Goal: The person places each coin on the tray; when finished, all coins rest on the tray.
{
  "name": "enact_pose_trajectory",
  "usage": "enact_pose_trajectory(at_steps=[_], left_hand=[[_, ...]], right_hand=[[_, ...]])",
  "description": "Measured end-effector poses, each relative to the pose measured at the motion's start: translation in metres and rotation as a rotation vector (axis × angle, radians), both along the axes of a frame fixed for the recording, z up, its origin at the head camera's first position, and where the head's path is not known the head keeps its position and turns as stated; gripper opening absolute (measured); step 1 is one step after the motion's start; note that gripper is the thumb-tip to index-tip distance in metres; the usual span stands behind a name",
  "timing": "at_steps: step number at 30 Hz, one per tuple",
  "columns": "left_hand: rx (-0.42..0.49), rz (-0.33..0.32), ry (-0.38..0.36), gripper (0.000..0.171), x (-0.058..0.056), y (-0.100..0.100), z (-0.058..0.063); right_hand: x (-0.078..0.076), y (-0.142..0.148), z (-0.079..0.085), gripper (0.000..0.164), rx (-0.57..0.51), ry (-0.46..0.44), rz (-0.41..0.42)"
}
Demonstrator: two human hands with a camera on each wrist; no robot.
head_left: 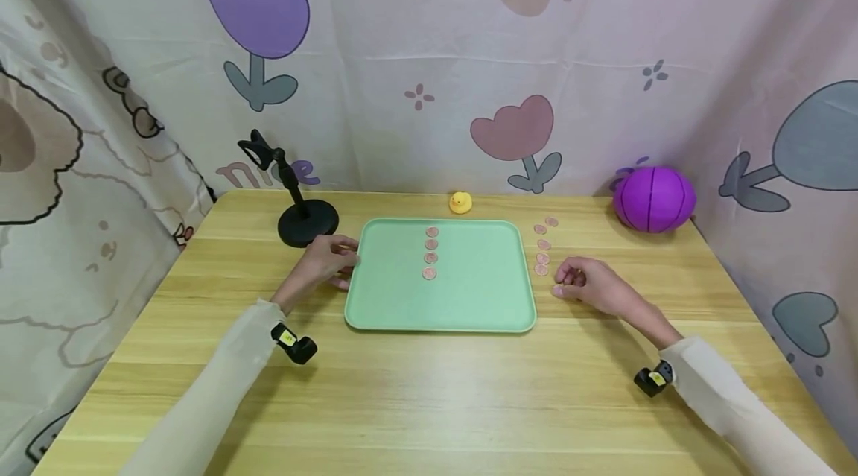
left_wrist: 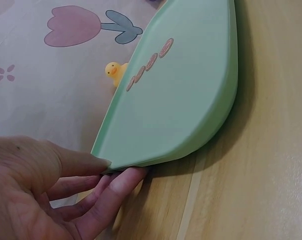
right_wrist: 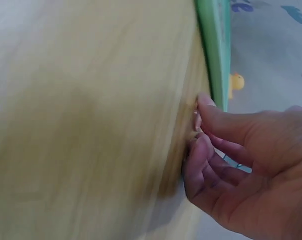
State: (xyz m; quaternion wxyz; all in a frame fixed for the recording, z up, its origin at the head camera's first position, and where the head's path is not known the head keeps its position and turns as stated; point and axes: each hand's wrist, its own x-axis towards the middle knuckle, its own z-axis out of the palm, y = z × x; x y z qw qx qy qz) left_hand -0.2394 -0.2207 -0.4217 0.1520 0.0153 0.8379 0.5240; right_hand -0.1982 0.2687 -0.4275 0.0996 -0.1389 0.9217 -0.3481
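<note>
My left hand (head_left: 325,261) pinches the left edge of a light green tray (head_left: 482,290); in the left wrist view the thumb (left_wrist: 86,162) lies at the rim, with fingers below it. Several copper-coloured coins (head_left: 430,258) form a column on the tray. More such coins (head_left: 543,245) lie on the table just right of the tray. My right hand (head_left: 593,286) is low over the table beside the nearest of these. Its fingers are loosely bent, with a gap between thumb and forefinger in the right wrist view, where coins show beyond; nothing is visibly held.
A small yellow rubber duck (head_left: 460,202) sits behind the tray. At the back left stands a black stand with a round base (head_left: 307,223). A purple ball (head_left: 654,199) is at the back right. Patterned cloth (head_left: 375,89) hangs behind the wooden table (head_left: 429,401).
</note>
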Motion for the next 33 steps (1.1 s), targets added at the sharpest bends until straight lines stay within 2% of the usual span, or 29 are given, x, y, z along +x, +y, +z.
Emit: enact_pose_trajectory(at_steps=[5, 9, 16, 24, 29, 33], left_hand=[[-0.004, 0.0, 0.003, 0.042, 0.001, -0.001, -0.001], [-0.007, 0.001, -0.001, 0.043, 0.002, -0.001, 0.0], [-0.04, 0.05, 0.03, 0.043, 0.008, 0.005, 0.003], [-0.009, 0.065, -0.052, 0.05, 0.006, 0.008, 0.005], [-0.01, 0.067, -0.042, 0.049, 0.003, 0.006, 0.007], [0.006, 0.059, -0.053, 0.049, 0.004, 0.003, 0.007]], right_hand=[[0.006, -0.009, 0.0, 0.014, -0.003, -0.042, -0.104], [0.008, -0.014, 0.002, 0.016, 0.004, -0.036, -0.137], [0.008, -0.012, 0.005, 0.014, -0.007, -0.022, -0.095], [0.009, -0.01, 0.005, 0.014, 0.006, -0.055, -0.075], [0.004, -0.011, 0.017, 0.011, -0.051, -0.098, -0.047], [-0.002, -0.021, 0.03, 0.01, -0.153, -0.109, -0.045]])
